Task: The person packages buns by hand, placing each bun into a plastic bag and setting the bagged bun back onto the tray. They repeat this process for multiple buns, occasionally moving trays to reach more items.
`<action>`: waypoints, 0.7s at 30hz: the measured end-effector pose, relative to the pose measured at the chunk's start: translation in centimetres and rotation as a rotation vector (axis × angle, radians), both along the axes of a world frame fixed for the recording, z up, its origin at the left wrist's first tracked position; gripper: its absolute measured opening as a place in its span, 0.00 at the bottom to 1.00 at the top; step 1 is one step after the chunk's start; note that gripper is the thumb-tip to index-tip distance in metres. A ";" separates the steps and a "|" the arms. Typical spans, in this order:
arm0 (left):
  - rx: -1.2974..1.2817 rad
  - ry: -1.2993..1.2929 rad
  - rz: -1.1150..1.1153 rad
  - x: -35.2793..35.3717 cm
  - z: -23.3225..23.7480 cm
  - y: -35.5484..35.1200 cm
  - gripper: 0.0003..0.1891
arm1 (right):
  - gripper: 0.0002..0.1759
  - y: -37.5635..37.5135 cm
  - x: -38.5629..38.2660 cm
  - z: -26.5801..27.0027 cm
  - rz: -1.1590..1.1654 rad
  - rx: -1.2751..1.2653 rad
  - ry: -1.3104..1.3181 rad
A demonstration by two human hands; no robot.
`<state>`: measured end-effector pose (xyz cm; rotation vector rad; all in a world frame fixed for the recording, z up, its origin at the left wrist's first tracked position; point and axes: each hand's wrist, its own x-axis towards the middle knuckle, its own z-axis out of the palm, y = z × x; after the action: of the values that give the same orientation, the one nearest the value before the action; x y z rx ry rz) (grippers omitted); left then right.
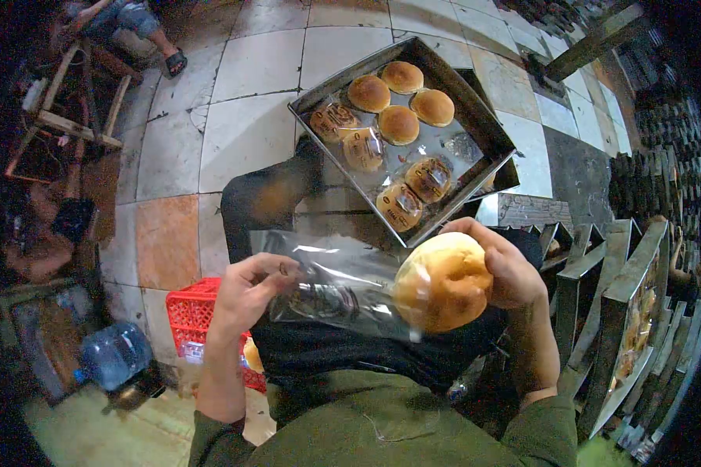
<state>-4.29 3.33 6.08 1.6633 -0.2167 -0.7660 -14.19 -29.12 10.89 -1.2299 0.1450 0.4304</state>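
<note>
My left hand pinches the closed end of a clear plastic bag with dark print. A round golden bun is partly inside the bag's mouth, its left side covered by film. My right hand grips the bun at its right edge, fingers behind it. Just beyond my hands a metal tray holds several bare buns at its far side and several bagged buns nearer me.
At the left are a red plastic crate, a blue water jug and a wooden stool, with another person's leg at the upper left. Metal trays are stacked on the right. The floor is tiled.
</note>
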 end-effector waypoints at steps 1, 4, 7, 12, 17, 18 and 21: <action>-0.015 -0.039 0.042 0.0 -0.2 0.2 0.08 | 0.39 -0.1 -0.3 0.1 -0.027 0.047 0.035; 0.084 -0.069 0.051 -0.1 -0.4 0.5 0.09 | 0.40 0.0 -0.6 0.4 -0.084 0.139 0.099; 0.038 0.020 -0.008 -0.5 0.8 -0.9 0.09 | 0.41 0.6 -0.3 0.3 0.000 0.049 0.089; -0.005 0.054 -0.038 -0.3 0.7 -0.5 0.09 | 0.44 0.8 -0.1 1.1 0.043 0.006 0.081; 0.067 -0.108 -0.130 0.2 0.8 0.2 0.09 | 0.25 0.4 0.0 1.5 -0.170 0.082 0.154; 0.047 -0.131 -0.119 0.1 0.8 -0.1 0.09 | 0.25 0.6 -0.1 0.8 -0.191 0.145 0.154; 0.005 -0.082 -0.107 -0.2 1.0 -0.3 0.09 | 0.24 1.6 -0.4 1.0 -0.095 -0.017 0.130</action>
<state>-4.48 2.99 7.04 1.7000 -0.3639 -0.7798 -14.55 -27.52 11.86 -1.2062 0.3174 0.4266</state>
